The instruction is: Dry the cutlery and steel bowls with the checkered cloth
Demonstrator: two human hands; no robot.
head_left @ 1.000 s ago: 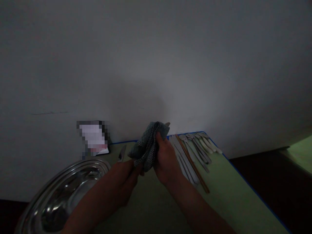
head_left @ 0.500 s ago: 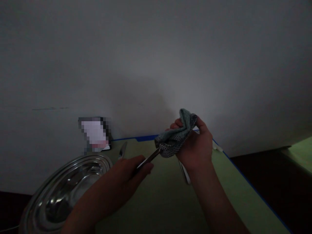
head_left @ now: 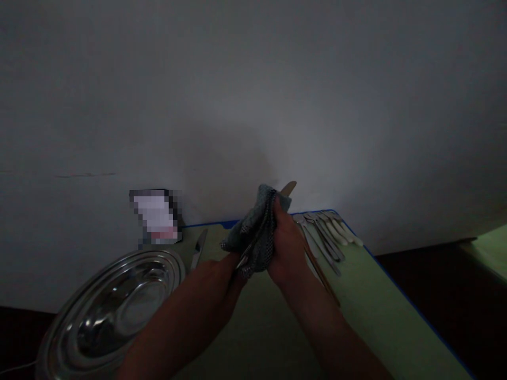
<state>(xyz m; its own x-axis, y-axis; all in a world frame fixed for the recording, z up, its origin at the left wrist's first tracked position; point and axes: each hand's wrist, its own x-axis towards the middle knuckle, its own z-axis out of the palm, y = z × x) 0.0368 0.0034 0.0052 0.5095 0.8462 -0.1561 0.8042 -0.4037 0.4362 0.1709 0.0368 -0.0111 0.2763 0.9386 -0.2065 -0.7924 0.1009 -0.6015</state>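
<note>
My left hand [head_left: 222,279] is closed round the handle of a table knife [head_left: 289,188], whose rounded blade tip pokes out past a cloth. The grey-green cloth [head_left: 255,216], with a black-and-white checked side, is folded about the middle of the knife. My right hand [head_left: 289,243] grips this cloth from the right, its thumb pressed along the top. Most of the blade is hidden in the folds. Both hands are above the green table [head_left: 253,327], close together.
A large round steel basin [head_left: 103,316] stands at the left. Another knife [head_left: 198,250] lies beside it. Several pieces of cutlery [head_left: 328,243] are laid in a row at the back right. A pixelated upright object [head_left: 156,216] leans on the wall [head_left: 253,105].
My right hand and the cloth have moved left and down along the knife, towards my left hand. The blade tip now shows beyond the cloth, and the cutlery row is uncovered.
</note>
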